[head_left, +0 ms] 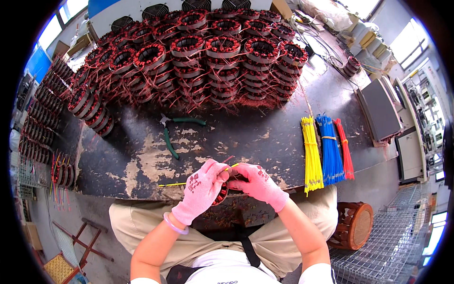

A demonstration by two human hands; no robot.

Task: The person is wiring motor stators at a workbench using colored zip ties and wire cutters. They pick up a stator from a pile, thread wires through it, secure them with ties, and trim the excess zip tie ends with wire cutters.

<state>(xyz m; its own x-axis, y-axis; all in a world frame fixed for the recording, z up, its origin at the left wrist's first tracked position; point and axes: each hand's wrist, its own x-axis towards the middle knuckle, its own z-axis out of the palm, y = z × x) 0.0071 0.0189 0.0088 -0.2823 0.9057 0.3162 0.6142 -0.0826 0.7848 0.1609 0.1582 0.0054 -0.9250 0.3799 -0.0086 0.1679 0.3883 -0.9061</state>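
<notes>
1. The left hand (202, 185), in a pink glove, is at the middle of the tabletop's front edge; its grip is closed, thumb against fingers, on a thin yellow wire (172, 184).
2. One length of that wire runs leftward from the glove, along the front edge; a short yellow end shows between the two hands.
3. The right hand (257, 183), also gloved in pink, meets the left fingertips with thumb and fingers curled inward; whether its grip is closed on anything, I cannot tell.
4. A wound stator (219, 196) with red coils sits beneath and between the hands at the front edge, mostly hidden by the gloves; what supports it cannot be seen.
5. Pliers (189, 120) with green handles lie spread open, left of the tabletop's centre, beyond the left hand.
6. Toward the right edge lie three tied wire bundles side by side: yellow (311, 158), blue (332, 154) and a thinner red one (344, 149).
7. Stacked stators (222, 75) with loose red leads crowd the back edge; a leaning stack (90, 110) stands near the back left corner.
</notes>
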